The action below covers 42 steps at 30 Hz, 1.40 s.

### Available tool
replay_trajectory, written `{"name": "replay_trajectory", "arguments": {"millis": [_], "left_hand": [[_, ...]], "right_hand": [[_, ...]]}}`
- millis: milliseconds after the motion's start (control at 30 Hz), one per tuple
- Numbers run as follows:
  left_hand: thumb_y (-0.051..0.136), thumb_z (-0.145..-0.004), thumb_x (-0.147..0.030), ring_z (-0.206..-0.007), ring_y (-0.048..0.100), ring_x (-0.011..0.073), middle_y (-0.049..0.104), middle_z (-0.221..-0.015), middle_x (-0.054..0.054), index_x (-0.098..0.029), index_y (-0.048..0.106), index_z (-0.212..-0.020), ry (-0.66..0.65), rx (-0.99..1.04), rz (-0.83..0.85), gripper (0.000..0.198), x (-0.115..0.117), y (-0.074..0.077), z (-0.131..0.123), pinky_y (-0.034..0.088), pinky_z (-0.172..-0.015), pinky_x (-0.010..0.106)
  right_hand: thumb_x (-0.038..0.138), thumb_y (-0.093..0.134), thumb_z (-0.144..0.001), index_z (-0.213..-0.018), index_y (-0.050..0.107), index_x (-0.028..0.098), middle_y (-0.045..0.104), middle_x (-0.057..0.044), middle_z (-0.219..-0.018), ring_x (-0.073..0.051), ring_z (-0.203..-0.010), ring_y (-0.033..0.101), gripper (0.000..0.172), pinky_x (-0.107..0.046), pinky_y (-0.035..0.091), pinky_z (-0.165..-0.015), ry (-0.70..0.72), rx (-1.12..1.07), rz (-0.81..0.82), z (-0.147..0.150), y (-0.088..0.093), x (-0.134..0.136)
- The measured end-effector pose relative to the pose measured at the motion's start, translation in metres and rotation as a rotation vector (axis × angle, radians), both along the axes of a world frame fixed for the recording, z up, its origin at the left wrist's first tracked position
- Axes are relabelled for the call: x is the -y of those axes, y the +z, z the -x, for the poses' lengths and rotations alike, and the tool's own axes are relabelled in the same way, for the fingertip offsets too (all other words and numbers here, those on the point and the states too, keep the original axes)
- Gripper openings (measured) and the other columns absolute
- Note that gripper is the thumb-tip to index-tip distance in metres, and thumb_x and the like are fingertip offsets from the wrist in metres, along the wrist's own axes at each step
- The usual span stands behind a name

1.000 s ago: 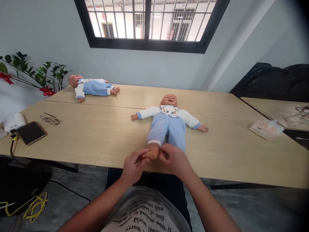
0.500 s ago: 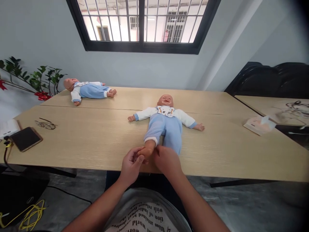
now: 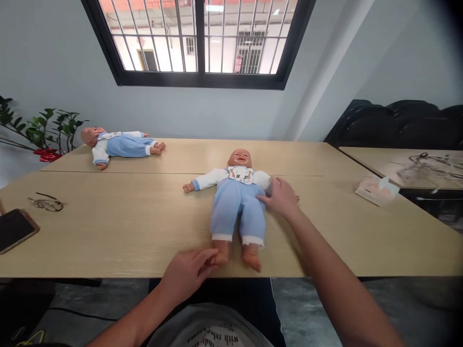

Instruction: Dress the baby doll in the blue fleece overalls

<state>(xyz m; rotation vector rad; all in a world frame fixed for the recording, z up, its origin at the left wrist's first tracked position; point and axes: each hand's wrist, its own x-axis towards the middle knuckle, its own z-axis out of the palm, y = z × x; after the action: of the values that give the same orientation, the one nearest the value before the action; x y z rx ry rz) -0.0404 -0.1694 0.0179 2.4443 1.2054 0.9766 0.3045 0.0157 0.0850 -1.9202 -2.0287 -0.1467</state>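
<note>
A baby doll [image 3: 237, 202] in a white top and light blue trousers lies on its back on the wooden table [image 3: 126, 231], feet toward me. My left hand [image 3: 186, 272] is closed around the doll's foot at the table's front edge. Beyond it, my right hand [image 3: 281, 197] rests at the doll's side by its arm and waist, fingers pressed against the clothing. The doll's other foot [image 3: 252, 260] is bare and free.
A second, similar doll [image 3: 117, 143] lies at the far left of the table. Glasses [image 3: 46, 203] and a phone [image 3: 14, 229] sit at the left. A tissue pack [image 3: 376, 190] lies at the right. A plant [image 3: 43, 132] stands at the back left; dark chairs [image 3: 394, 123] at the back right.
My right hand let go of the doll's foot and reached forward to the doll's side. My left hand stays on the other foot. The view tilted down and shifted right.
</note>
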Motion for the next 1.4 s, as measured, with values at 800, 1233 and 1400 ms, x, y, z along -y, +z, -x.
{"name": "replay_trajectory", "arguments": {"millis": [800, 1233, 1400], "left_hand": [[0.049, -0.103, -0.047, -0.116, 0.067, 0.0293, 0.070, -0.130, 0.012, -0.026, 0.046, -0.151, 0.052, -0.451, 0.083, 0.053, -0.286, 0.035, 0.003, 0.051, -0.095, 0.038], [0.064, -0.090, -0.056, -0.119, 0.063, 0.0338, 0.068, -0.132, 0.011, -0.025, 0.055, -0.141, 0.017, -0.412, 0.207, 0.060, -0.276, 0.025, 0.076, 0.049, -0.101, 0.046], [0.064, -0.091, -0.050, -0.104, 0.065, 0.0270, 0.068, -0.121, 0.012, -0.018, 0.052, -0.138, 0.122, -0.160, 0.050, 0.059, -0.277, 0.019, 0.089, 0.053, -0.092, 0.041]], "right_hand": [[0.045, 0.039, -0.105, -0.125, 0.064, 0.016, 0.073, -0.016, -0.120, -0.030, -0.106, 0.066, 0.043, -0.038, 0.044, -0.089, 0.165, 0.093, 0.122, -0.019, -0.022, -0.073], [0.064, 0.072, -0.078, -0.121, 0.069, 0.023, 0.075, -0.013, -0.111, -0.037, -0.101, 0.067, 0.060, -0.043, 0.048, -0.081, 0.178, 0.103, 0.260, -0.112, -0.036, -0.072], [0.064, 0.073, -0.076, -0.128, 0.066, 0.020, 0.071, -0.017, -0.126, -0.041, -0.115, 0.063, 0.068, -0.052, 0.047, -0.095, 0.260, 0.021, 0.135, -0.105, -0.029, -0.072]]}}
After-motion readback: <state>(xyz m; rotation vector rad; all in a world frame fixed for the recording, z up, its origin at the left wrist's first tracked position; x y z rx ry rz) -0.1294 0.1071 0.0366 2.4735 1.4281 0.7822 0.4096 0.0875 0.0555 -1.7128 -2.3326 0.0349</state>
